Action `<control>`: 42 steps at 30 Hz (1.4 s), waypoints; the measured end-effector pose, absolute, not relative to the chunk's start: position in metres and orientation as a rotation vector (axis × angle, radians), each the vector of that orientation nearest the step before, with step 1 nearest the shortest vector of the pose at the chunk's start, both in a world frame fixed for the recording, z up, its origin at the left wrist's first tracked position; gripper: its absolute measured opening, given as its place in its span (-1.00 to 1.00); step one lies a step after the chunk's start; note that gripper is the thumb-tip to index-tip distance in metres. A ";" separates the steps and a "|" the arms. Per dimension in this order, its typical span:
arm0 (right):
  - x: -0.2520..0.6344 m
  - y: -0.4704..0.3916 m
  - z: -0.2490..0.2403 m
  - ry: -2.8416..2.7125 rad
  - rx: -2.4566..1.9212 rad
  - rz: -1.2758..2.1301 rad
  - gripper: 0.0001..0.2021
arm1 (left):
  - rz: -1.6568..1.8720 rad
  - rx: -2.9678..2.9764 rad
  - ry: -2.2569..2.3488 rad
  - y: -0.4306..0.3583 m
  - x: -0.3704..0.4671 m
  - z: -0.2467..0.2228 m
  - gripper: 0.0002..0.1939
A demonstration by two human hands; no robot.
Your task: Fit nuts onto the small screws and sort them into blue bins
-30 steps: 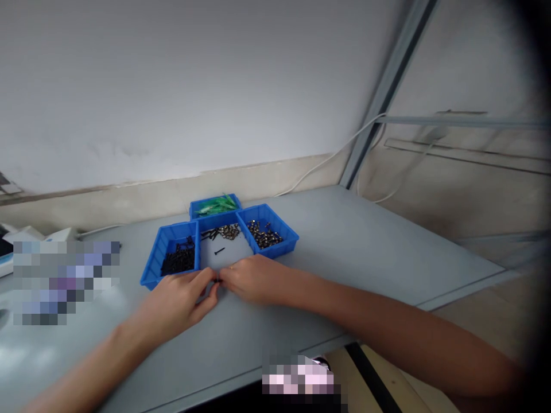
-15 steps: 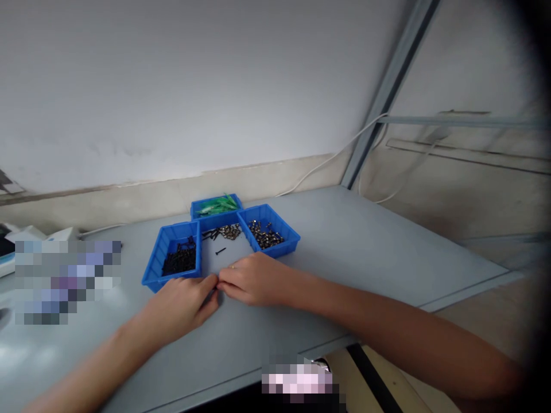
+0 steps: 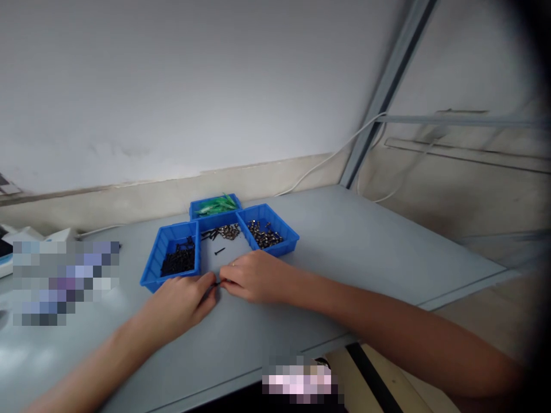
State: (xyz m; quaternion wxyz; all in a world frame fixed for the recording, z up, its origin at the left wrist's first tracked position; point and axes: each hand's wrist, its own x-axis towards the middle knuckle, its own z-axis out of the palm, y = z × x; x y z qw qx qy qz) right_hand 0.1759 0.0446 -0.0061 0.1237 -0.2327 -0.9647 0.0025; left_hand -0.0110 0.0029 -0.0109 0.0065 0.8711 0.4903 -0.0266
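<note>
My left hand [image 3: 185, 295] is closed in a pinch on a thin black screw [image 3: 217, 283], whose shaft shows between the fingertips of both hands. My right hand [image 3: 252, 276] is closed too, its fingertips at the screw's other end; what they grip is hidden. Just beyond the hands, a single black screw [image 3: 220, 251] lies on the grey table [image 3: 275, 332]. Left of it stands a blue bin [image 3: 148, 269] of black screws [image 3: 178, 258]. To the right, another blue bin [image 3: 286, 248] holds small shiny metal fittings [image 3: 264, 234].
At the back a third blue bin [image 3: 215, 220] holds green plastic pieces [image 3: 217, 205]. In front of it lies a loose pile of metal fittings and dark screws [image 3: 228, 231]. A blurred-out object [image 3: 69, 281] is on the left. A metal post [image 3: 365, 135] and white cable [image 3: 318, 167] stand behind.
My hands have drawn slightly apart, so that the black screw now shows between their fingertips. The bins and the loose screw have stayed in place.
</note>
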 end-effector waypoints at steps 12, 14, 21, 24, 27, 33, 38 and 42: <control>0.177 0.047 -0.009 -2.830 -0.751 -0.031 -0.83 | -0.049 2.675 1.574 0.001 -0.011 -0.008 -0.79; 0.177 0.047 -0.009 -2.852 -0.783 -0.014 -0.83 | -0.008 2.666 1.573 0.000 -0.010 -0.006 -0.79; 0.175 0.046 -0.010 -2.848 -0.757 0.065 -0.81 | 0.185 2.705 1.518 -0.003 -0.011 -0.004 -0.77; 0.175 0.046 -0.010 -2.859 -0.728 0.081 -0.80 | 0.228 2.721 1.509 -0.003 -0.013 -0.007 -0.75; 0.175 0.047 -0.009 -2.882 -0.722 0.070 -0.81 | 0.238 2.738 1.489 -0.002 -0.015 -0.008 -0.74; 0.175 0.045 -0.010 -2.866 -0.740 0.063 -0.81 | 0.245 2.758 1.467 -0.001 -0.013 -0.008 -0.75; 0.175 0.046 -0.013 -2.842 -0.776 0.031 -0.82 | 0.142 2.743 1.567 -0.001 -0.012 -0.006 -0.79; 0.175 0.047 -0.013 -2.819 -0.763 0.032 -0.82 | -0.029 2.700 1.652 0.000 -0.012 -0.006 -0.80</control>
